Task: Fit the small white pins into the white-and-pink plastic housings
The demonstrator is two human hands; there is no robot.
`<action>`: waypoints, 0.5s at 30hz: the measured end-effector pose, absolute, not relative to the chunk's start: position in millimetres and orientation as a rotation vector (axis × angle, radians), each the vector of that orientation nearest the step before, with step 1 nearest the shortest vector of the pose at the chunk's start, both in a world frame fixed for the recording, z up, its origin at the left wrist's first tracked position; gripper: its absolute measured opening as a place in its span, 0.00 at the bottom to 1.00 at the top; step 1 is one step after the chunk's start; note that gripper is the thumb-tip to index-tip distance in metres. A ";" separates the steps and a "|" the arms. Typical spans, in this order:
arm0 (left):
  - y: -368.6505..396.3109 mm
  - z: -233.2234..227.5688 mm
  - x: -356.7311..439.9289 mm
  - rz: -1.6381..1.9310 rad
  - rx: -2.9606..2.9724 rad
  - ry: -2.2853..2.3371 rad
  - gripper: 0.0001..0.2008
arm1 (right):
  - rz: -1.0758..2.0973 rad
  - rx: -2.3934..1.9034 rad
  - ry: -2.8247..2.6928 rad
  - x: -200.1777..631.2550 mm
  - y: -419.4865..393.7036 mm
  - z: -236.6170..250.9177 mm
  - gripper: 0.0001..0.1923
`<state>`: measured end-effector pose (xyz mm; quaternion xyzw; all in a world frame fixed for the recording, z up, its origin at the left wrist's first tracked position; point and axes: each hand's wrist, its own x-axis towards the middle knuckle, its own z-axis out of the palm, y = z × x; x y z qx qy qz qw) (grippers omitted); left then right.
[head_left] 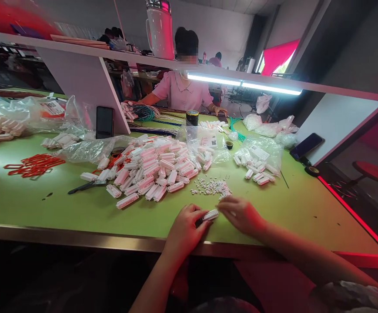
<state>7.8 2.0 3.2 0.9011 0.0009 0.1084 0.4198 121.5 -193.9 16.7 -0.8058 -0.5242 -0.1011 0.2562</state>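
Note:
Near the front edge of the green table, my left hand (pixel 189 227) is closed on a white plastic connector housing (pixel 211 214), which points to the right. Something dark shows between thumb and fingers. Close to the housing's right end is my right hand (pixel 242 214), its fingers bent together and slightly blurred; whether a small piece is in them is hidden. Just beyond both hands lies a scatter of tiny white pieces (pixel 219 187). A large heap of similar white housings (pixel 152 167) spreads to the left of these.
A black-handled tool (pixel 82 188) and orange-red loop parts (pixel 35 165) lie to the left. Plastic bags (pixel 269 150) with housings stand right and left. Two phones (pixel 105 122) lean upright. Overhead runs a shelf with a lit tube lamp (pixel 241 82). A co-worker (pixel 189 93) sits opposite.

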 end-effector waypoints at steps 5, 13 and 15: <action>2.1 2.1 8.0 0.268 2.276 0.010 0.11 | -0.220 -2.504 -1.006 163.2 -210.0 21.5 0.08; 1.7 2.6 7.9 0.276 2.286 0.006 0.11 | -0.177 -2.532 -1.042 165.0 -209.4 20.0 0.08; 1.5 2.9 7.9 0.285 2.278 0.013 0.12 | -0.184 -2.392 -1.118 156.6 -204.4 23.3 0.08</action>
